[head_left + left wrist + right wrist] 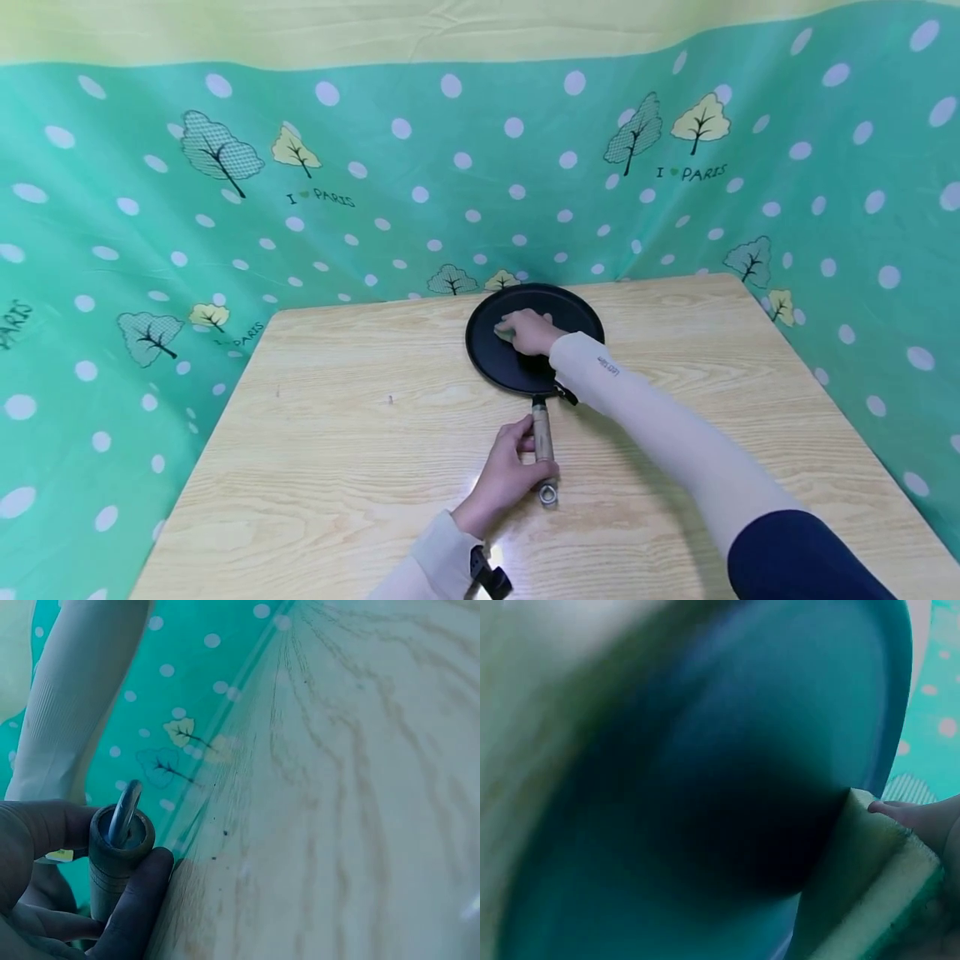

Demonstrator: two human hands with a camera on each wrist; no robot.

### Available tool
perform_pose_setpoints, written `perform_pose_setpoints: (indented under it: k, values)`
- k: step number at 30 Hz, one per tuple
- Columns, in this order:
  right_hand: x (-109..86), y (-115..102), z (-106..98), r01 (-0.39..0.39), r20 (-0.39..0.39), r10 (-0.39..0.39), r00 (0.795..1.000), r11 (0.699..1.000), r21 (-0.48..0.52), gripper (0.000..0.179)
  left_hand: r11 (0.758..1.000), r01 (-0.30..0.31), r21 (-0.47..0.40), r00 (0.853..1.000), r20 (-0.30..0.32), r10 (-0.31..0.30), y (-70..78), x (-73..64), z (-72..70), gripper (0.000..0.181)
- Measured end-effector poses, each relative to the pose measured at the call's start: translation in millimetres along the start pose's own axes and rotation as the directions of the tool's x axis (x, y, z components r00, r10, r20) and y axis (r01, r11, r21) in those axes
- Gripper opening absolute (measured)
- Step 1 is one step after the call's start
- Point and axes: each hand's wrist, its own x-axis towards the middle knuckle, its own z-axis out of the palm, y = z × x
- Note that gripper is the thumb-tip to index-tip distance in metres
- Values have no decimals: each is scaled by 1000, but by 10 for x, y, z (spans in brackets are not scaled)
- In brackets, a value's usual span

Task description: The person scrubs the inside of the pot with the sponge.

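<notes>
A round black flat pan lies on the table towards its back edge, its wooden handle pointing to the front. My left hand grips that handle from the left, thumb and fingers on either side; the left wrist view shows the handle's end with its metal ring. Over the pan's cooking surface, my right hand holds a sponge with a pale yellow body and a green side. In the right wrist view the sponge's pale face is against the dark pan; most of that hand is cut off.
The light wood-grain table stretches out on both sides of the pan. A green dotted curtain with printed trees hangs right behind the table and along its sides. The right forearm crosses above the table's right half.
</notes>
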Motion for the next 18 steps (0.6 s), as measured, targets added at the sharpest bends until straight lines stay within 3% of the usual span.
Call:
perform_pose_setpoints:
  k: [5, 18]
  values:
    - [11, 127, -84, -22, -4, 22, 1000, 1000, -14, 52, 1000, -9, 15, 1000, -6, 9, 2, 1, -3, 87]
    - [-172, 289, -218, -59, -7, 58, 998, 994, -97, 56, 1000, 0, 20, 1000, 2, 0, -6, 13, -30, 86]
